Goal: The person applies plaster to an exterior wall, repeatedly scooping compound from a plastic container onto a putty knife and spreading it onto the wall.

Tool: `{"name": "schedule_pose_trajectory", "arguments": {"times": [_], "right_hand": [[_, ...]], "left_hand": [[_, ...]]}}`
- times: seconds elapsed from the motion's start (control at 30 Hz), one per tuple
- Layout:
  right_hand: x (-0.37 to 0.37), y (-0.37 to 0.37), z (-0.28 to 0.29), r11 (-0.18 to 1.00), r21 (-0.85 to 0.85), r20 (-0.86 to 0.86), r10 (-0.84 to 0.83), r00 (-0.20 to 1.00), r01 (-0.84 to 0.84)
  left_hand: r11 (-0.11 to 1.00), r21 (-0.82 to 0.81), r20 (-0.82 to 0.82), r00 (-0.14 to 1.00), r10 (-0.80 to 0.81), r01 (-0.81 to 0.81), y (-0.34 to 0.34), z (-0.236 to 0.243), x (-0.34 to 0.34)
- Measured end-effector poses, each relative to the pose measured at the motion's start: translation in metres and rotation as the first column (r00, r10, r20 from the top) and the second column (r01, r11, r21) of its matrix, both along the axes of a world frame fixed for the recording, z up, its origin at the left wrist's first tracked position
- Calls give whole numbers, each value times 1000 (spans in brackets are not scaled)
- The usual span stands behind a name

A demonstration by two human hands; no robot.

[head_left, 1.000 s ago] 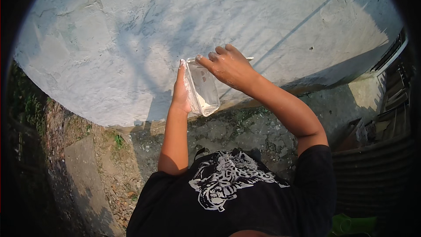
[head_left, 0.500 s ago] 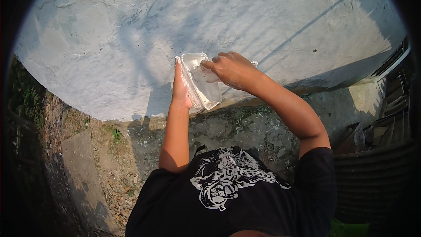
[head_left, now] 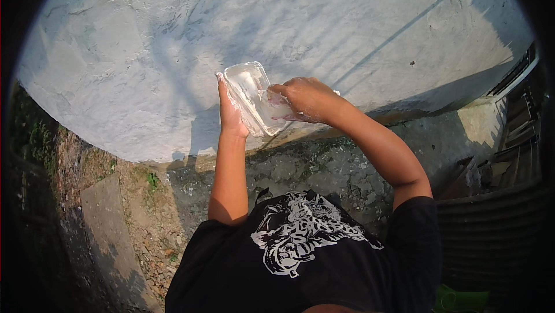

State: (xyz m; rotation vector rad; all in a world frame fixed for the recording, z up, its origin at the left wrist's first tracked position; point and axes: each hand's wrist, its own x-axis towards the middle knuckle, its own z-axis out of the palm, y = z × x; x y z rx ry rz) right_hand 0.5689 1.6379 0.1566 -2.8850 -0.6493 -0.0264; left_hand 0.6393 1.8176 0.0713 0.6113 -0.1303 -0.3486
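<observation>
My left hand point(head_left: 230, 115) grips a clear rectangular plastic container point(head_left: 247, 72) from its left side, tilting its open face toward the right. White paste is smeared along the container's rim and inside it, and also coats my left fingertips. My right hand point(head_left: 306, 100) is closed at the container's right side, its fingers over the opening and spotted with white. A small white end point(head_left: 336, 92) of something sticks out behind the right hand; the rest is mostly hidden by the hand, so its kind cannot be made out.
A whitish plastered wall point(head_left: 202, 35) rises just beyond my hands, with shadows across it. Along its foot runs a rough concrete strip point(head_left: 202, 191). Stony ground and a flat slab point(head_left: 107, 214) lie at the left. Corrugated sheeting point(head_left: 491, 226) stands at the lower right.
The container has moved slightly left and up and turned, showing more of its inside. My right hand has drawn a little to the right and down, toward the container's right edge.
</observation>
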Motion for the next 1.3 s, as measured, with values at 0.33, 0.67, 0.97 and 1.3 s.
{"name": "schedule_pose_trajectory", "arguments": {"times": [0.33,0.67,0.97,1.3], "right_hand": [[2,12,11,989,116,-105,-79,991,91],[-5,24,-4,917,375,-103,-109,989,140],[9,20,-34,816,553,-107,-130,986,167],[14,34,-28,417,767,-596,182,782,487]], "left_hand": [[981,58,159,971,176,-187,2,-9,-10],[909,-129,500,766,405,-396,12,2,-10],[850,-128,589,650,480,-512,13,-8,-10],[817,13,660,618,426,-577,10,-34,-22]]}}
